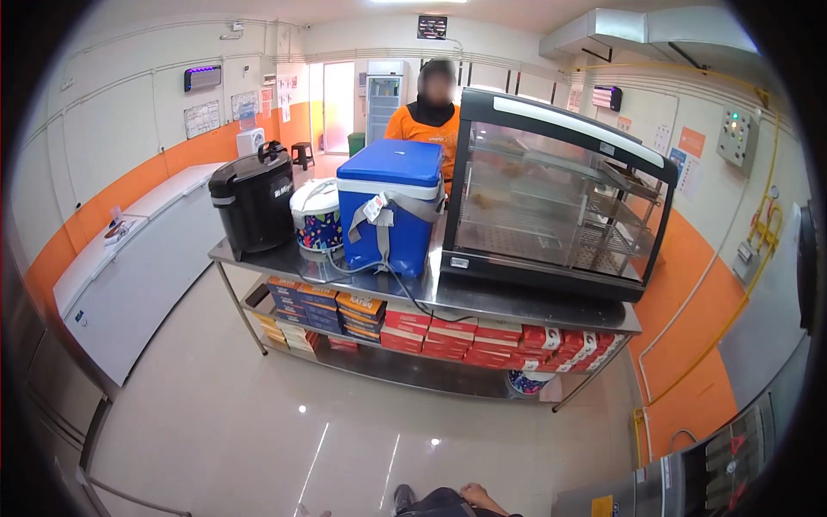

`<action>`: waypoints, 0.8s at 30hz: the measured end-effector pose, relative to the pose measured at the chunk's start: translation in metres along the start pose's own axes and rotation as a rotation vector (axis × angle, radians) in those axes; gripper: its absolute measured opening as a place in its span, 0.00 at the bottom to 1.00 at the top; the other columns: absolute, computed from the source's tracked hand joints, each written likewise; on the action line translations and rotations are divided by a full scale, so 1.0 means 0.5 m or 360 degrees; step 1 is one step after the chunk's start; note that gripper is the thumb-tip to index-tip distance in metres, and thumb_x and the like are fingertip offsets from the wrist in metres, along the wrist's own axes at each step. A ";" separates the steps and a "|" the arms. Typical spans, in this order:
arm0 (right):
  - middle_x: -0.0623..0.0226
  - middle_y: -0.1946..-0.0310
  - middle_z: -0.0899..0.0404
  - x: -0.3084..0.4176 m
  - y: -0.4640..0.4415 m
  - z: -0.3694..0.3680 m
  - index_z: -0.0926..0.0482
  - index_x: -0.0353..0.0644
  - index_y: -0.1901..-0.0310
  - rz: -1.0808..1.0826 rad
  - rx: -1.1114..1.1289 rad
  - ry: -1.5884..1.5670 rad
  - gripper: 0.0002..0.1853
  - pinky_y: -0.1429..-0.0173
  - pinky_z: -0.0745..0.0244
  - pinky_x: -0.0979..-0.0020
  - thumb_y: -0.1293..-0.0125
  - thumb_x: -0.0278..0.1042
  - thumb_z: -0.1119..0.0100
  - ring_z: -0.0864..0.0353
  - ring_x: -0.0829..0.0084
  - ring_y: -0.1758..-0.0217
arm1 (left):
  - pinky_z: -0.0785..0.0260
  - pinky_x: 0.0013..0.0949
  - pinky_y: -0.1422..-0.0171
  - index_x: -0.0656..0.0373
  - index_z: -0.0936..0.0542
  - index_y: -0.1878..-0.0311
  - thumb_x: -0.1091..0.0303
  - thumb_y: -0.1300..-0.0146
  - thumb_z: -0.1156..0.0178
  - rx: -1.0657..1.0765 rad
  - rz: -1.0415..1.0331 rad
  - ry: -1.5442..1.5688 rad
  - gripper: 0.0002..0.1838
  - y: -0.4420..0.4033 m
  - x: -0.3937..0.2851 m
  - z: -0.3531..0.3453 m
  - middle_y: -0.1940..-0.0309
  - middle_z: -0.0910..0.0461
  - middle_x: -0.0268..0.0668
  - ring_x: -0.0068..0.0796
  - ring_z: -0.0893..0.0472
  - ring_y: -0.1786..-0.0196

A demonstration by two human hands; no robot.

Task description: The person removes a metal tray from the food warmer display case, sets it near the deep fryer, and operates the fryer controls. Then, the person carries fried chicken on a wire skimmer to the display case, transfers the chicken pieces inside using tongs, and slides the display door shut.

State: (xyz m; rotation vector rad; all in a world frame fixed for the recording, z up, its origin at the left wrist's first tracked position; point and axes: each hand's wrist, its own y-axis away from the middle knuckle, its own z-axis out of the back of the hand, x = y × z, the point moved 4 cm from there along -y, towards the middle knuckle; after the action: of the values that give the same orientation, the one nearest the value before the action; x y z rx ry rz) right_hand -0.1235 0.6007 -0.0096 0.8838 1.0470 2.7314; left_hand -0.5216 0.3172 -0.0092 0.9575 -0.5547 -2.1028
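At the bottom edge my right hand (472, 494) shows small beside my dark clothing (435, 502), its fingers curled in; whether anything is inside them is hidden. Further left, a faint skin-coloured shape is cut off by the bottom edge and may be part of my left hand, but its fingers cannot be made out. A dark shoe (403, 497) is beside the clothing. Both hands are well below the steel table (345, 289). It bears a black lidded container (252, 205), a patterned rice cooker (317, 226), a blue cooler box (388, 202) and a glass display cabinet (543, 194).
Behind the table stands a person in orange (422, 123). Red boxes (448, 338) and blue-and-orange boxes (319, 306) fill the lower shelf. A long white freezer (155, 258) lines the left wall. Steel equipment (663, 487) is at the lower right, near yellow pipes (732, 332).
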 end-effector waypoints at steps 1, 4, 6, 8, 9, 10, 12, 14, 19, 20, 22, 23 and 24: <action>0.64 0.73 0.19 0.033 -0.052 0.015 0.22 0.39 0.60 0.0042 -0.0033 -0.0079 0.13 0.68 0.25 0.71 0.43 0.37 0.44 0.18 0.71 0.70 | 0.45 0.39 0.33 0.62 0.40 0.34 0.52 0.39 0.46 -0.0127 0.0328 0.0492 0.35 0.055 -0.112 0.098 0.41 0.31 0.53 0.49 0.34 0.37; 0.62 0.69 0.18 0.105 -0.126 0.060 0.21 0.43 0.59 0.0040 -0.0101 -0.0388 0.15 0.61 0.23 0.69 0.45 0.41 0.44 0.17 0.68 0.65 | 0.47 0.36 0.32 0.60 0.47 0.31 0.53 0.41 0.42 -0.0706 0.0213 0.0706 0.40 -0.033 -0.174 0.135 0.38 0.36 0.55 0.56 0.34 0.38; 0.65 0.72 0.18 0.146 -0.135 0.104 0.22 0.43 0.60 -0.0071 -0.0113 -0.0674 0.12 0.69 0.23 0.71 0.44 0.38 0.44 0.17 0.72 0.71 | 0.47 0.39 0.31 0.60 0.51 0.30 0.51 0.39 0.45 -0.0691 0.0106 0.0557 0.41 -0.082 -0.201 0.158 0.37 0.38 0.55 0.54 0.31 0.40; 0.66 0.71 0.19 0.158 -0.148 0.125 0.23 0.41 0.58 -0.0163 -0.0096 -0.0619 0.12 0.73 0.25 0.74 0.43 0.35 0.45 0.18 0.74 0.72 | 0.47 0.41 0.31 0.61 0.51 0.31 0.50 0.38 0.46 -0.0645 0.0021 0.0422 0.40 -0.133 -0.216 0.175 0.38 0.38 0.55 0.53 0.30 0.42; 0.64 0.72 0.19 0.149 -0.145 0.121 0.22 0.42 0.60 -0.0217 -0.0124 -0.0604 0.12 0.73 0.23 0.73 0.45 0.35 0.44 0.18 0.73 0.74 | 0.47 0.42 0.31 0.61 0.49 0.32 0.49 0.38 0.47 -0.0593 0.0011 0.0364 0.39 -0.166 -0.226 0.187 0.39 0.37 0.55 0.52 0.29 0.43; 0.63 0.71 0.18 0.106 -0.182 0.101 0.22 0.42 0.61 -0.0272 -0.0126 -0.0524 0.12 0.71 0.23 0.72 0.45 0.36 0.44 0.17 0.73 0.73 | 0.47 0.42 0.31 0.62 0.47 0.33 0.49 0.38 0.48 -0.0538 0.0003 0.0309 0.37 -0.204 -0.241 0.202 0.40 0.36 0.54 0.52 0.29 0.43; 0.61 0.69 0.18 -0.054 -0.298 -0.002 0.21 0.40 0.62 -0.0352 -0.0078 0.0111 0.12 0.68 0.22 0.71 0.46 0.37 0.44 0.17 0.71 0.71 | 0.46 0.43 0.32 0.62 0.44 0.36 0.47 0.38 0.50 -0.0430 -0.0014 0.0187 0.35 -0.279 -0.275 0.237 0.43 0.34 0.54 0.51 0.28 0.45; 0.60 0.68 0.18 -0.108 -0.336 -0.054 0.21 0.39 0.63 -0.0506 0.0035 0.0416 0.12 0.67 0.22 0.71 0.46 0.37 0.44 0.17 0.71 0.70 | 0.46 0.45 0.32 0.63 0.40 0.38 0.46 0.37 0.51 -0.0316 -0.0040 0.0062 0.34 -0.360 -0.301 0.267 0.45 0.32 0.54 0.49 0.27 0.46; 0.62 0.68 0.18 0.113 -0.311 0.024 0.23 0.40 0.60 -0.0744 0.0091 0.0050 0.12 0.68 0.23 0.71 0.43 0.37 0.46 0.17 0.72 0.69 | 0.44 0.47 0.33 0.65 0.32 0.45 0.42 0.36 0.55 -0.0076 -0.0126 -0.0272 0.33 -0.528 -0.353 0.357 0.52 0.27 0.54 0.46 0.25 0.49; 0.63 0.68 0.19 0.148 -0.333 0.028 0.23 0.40 0.59 -0.0711 0.0081 0.0045 0.12 0.68 0.23 0.71 0.42 0.37 0.46 0.17 0.72 0.69 | 0.44 0.48 0.33 0.66 0.30 0.46 0.41 0.36 0.56 -0.0047 -0.0170 -0.0341 0.33 -0.560 -0.361 0.375 0.53 0.26 0.54 0.46 0.24 0.50; 0.64 0.68 0.19 0.201 -0.397 0.035 0.24 0.40 0.58 -0.0599 0.0045 0.0107 0.13 0.69 0.23 0.71 0.41 0.36 0.46 0.17 0.72 0.69 | 0.43 0.49 0.33 0.66 0.27 0.49 0.40 0.36 0.57 -0.0068 -0.0309 -0.0474 0.34 -0.622 -0.376 0.407 0.55 0.24 0.54 0.44 0.24 0.51; 0.64 0.68 0.19 0.219 -0.440 0.038 0.24 0.40 0.57 -0.0518 0.0014 0.0180 0.13 0.69 0.24 0.71 0.40 0.36 0.47 0.17 0.72 0.69 | 0.46 0.54 0.33 0.61 0.24 0.57 0.48 0.39 0.54 -0.0440 -0.0583 -0.0539 0.24 -0.677 -0.386 0.426 0.66 0.24 0.48 0.44 0.23 0.59; 0.65 0.68 0.19 0.243 -0.473 0.049 0.25 0.40 0.56 -0.0468 -0.0022 0.0206 0.13 0.69 0.24 0.71 0.40 0.36 0.47 0.18 0.73 0.69 | 0.50 0.59 0.33 0.56 0.22 0.66 0.55 0.43 0.51 -0.0845 -0.0820 -0.0641 0.15 -0.709 -0.412 0.456 0.77 0.25 0.43 0.44 0.23 0.67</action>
State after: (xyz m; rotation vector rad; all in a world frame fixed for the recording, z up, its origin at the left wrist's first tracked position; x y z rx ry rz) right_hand -0.2395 0.8285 -0.0865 0.5088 1.0807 2.5706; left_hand -0.7675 0.7165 0.0020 0.3899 0.0964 -2.7308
